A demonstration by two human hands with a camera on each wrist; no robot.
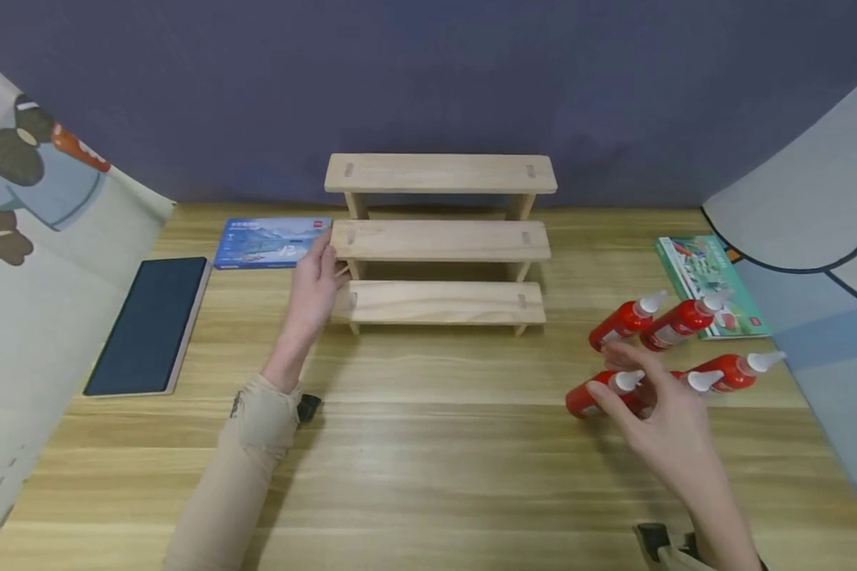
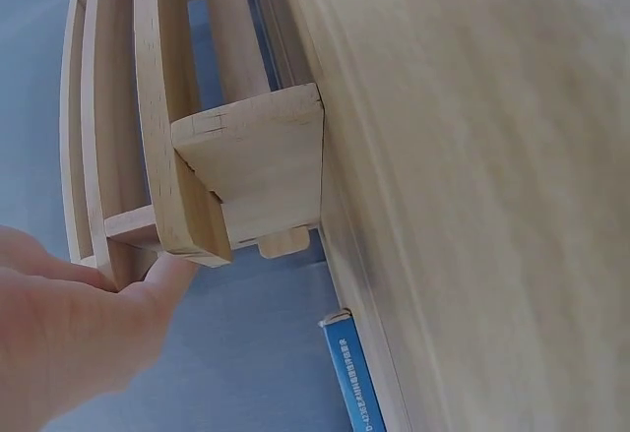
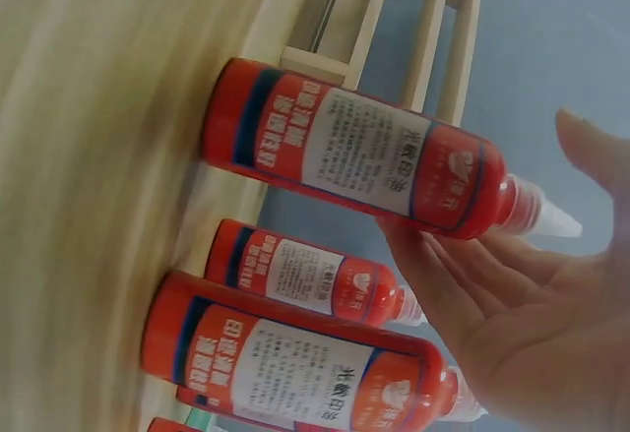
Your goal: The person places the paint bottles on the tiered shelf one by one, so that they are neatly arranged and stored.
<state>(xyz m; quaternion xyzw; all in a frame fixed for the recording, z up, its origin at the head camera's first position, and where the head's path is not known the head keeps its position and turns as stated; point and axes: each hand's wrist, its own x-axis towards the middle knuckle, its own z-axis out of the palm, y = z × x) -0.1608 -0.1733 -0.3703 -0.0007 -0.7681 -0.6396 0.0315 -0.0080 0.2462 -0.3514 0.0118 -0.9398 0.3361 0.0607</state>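
Blue and flat, a box [image 1: 264, 244] lies closed, contents hidden. Beside it, the left grip [image 1: 314, 285] pinches the end of a wooden stand [image 1: 439, 242]. Rightward, the right grip [image 1: 660, 396] is spread, thumb apart, by the leftmost front red bottle [image 3: 359, 152], upright on the surface [image 1: 436, 476]. Seemingly grasping is underway; closing thumb and fingers comes next. Its contents cannot be seen.

Light: even, moderately bright | Shadow: soft, on table [image 1: 414, 500] beside left sleeve [image 1: 217, 484] and beneath right hand [image 1: 664, 416] | Glare: faint pale sheen between both hands | Blur: table grain is smeared beyond right hand, right wrist view | Distortion: stand [image 2: 160, 147] boards look bowed near left hand [image 2: 84, 329], left wrist view
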